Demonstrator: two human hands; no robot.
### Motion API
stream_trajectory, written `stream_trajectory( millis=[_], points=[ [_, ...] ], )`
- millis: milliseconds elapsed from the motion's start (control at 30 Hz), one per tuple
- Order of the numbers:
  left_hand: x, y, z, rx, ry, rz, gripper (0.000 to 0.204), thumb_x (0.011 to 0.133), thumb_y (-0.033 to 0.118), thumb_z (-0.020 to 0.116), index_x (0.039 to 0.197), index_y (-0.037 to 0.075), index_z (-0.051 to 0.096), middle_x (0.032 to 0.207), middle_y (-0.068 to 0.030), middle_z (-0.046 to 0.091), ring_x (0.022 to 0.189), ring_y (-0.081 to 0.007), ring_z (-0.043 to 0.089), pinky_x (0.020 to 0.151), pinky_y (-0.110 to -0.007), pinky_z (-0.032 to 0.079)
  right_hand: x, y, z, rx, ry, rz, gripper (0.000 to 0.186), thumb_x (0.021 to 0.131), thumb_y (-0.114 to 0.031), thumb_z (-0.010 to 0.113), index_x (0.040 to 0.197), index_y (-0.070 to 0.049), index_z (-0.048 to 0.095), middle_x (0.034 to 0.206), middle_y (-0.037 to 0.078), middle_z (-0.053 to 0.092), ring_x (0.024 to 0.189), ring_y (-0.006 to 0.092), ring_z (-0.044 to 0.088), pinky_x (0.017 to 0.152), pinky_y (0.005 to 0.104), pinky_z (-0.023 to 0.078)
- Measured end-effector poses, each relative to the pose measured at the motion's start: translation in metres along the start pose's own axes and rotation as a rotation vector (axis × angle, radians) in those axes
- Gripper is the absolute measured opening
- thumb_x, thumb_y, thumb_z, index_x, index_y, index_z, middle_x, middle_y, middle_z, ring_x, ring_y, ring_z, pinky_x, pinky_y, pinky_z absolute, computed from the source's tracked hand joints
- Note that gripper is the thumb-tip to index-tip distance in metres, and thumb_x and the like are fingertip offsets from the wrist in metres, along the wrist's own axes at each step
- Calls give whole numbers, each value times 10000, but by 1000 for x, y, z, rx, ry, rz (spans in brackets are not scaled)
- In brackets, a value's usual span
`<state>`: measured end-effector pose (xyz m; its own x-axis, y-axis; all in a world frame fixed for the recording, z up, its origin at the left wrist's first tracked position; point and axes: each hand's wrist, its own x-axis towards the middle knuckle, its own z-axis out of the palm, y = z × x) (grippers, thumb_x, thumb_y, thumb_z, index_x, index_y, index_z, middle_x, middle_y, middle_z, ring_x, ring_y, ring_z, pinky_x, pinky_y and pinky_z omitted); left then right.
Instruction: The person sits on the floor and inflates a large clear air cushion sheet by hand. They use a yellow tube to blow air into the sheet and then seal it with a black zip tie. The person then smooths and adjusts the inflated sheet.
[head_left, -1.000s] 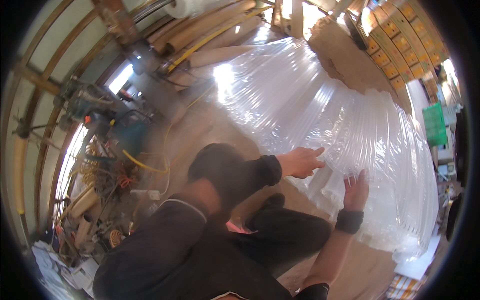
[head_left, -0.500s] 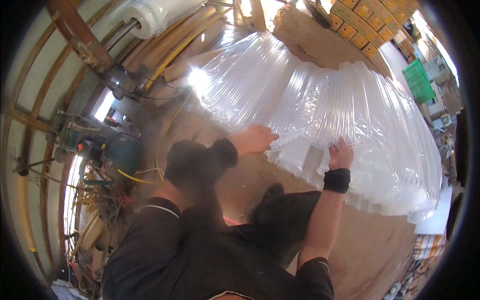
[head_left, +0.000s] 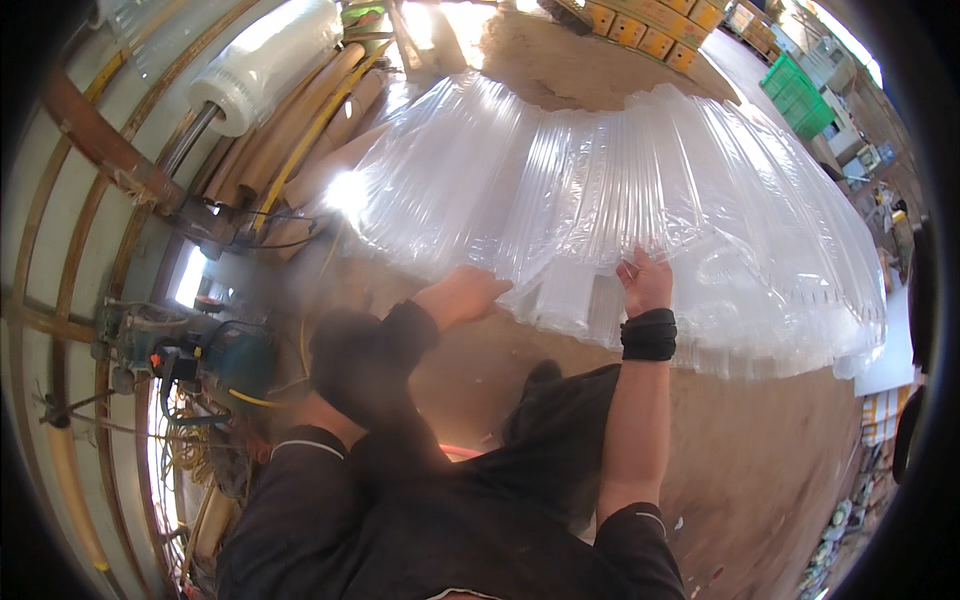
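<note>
A large sheet of clear plastic film (head_left: 460, 180), gathered in many pleats, fans out over the brown floor in front of me. My left hand (head_left: 465, 294) is closed on its near edge, left of centre. Further right, my right hand (head_left: 648, 280) has its fingers curled in a pinch on the film's near part. Between the two hands the film rises in a slanting fold. Black bands cover both wrists. The fingertips' exact grip is partly hidden by the hands and the glare.
At the left stand a rusty steel frame and a green motor (head_left: 240, 355) with cables. A film roll (head_left: 235, 95) hangs on a bar beside long cardboard tubes (head_left: 290, 130). Stacked cartons (head_left: 640, 30) and a green crate (head_left: 797, 95) stand at the far right.
My right hand's fingers, spread on the film before, are now curled in on it. My left hand keeps to the near edge. The whole view has shifted somewhat.
</note>
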<state>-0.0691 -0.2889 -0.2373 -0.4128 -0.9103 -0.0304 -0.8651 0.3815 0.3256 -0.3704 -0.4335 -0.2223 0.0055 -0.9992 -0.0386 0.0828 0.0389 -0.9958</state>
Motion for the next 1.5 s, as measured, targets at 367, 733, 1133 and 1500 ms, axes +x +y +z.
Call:
stream_trajectory(
  millis=[367, 733, 1133, 1500],
  points=[
    [-1, 5, -10, -38, 8, 57, 483, 860, 286, 644, 1294, 114, 520, 1014, -146, 632, 942, -361, 609, 790, -462, 486, -24, -27, 26, 165, 63, 84, 292, 909, -121, 591, 1182, -49, 519, 1018, 54, 572, 945, 165, 564, 772, 331, 507],
    [3, 20, -25, -22, -70, 4, 513, 832, 248, 676, 1303, 114, 524, 1029, -167, 640, 931, -380, 616, 800, -453, 504, -32, -49, 37, 175, 97, 101, 387, 872, -95, 622, 1221, -10, 477, 1077, 82, 555, 943, 196, 577, 789, 366, 522],
    [5, 20, -24, -28, -57, 20, 496, 848, 266, 663, 1300, 115, 528, 987, -179, 647, 903, -388, 623, 786, -460, 504, -32, -49, 45, 209, 130, 43, 264, 859, -107, 639, 1088, -30, 534, 961, 44, 580, 786, 138, 541, 642, 310, 468],
    [7, 19, -22, -8, -117, -6, 527, 846, 281, 650, 1330, 139, 499, 1009, -167, 635, 920, -380, 620, 800, -462, 498, -36, -57, 45, 197, 79, 68, 292, 867, -123, 657, 1091, 18, 535, 974, 67, 559, 848, 160, 576, 710, 309, 518]
  ],
)
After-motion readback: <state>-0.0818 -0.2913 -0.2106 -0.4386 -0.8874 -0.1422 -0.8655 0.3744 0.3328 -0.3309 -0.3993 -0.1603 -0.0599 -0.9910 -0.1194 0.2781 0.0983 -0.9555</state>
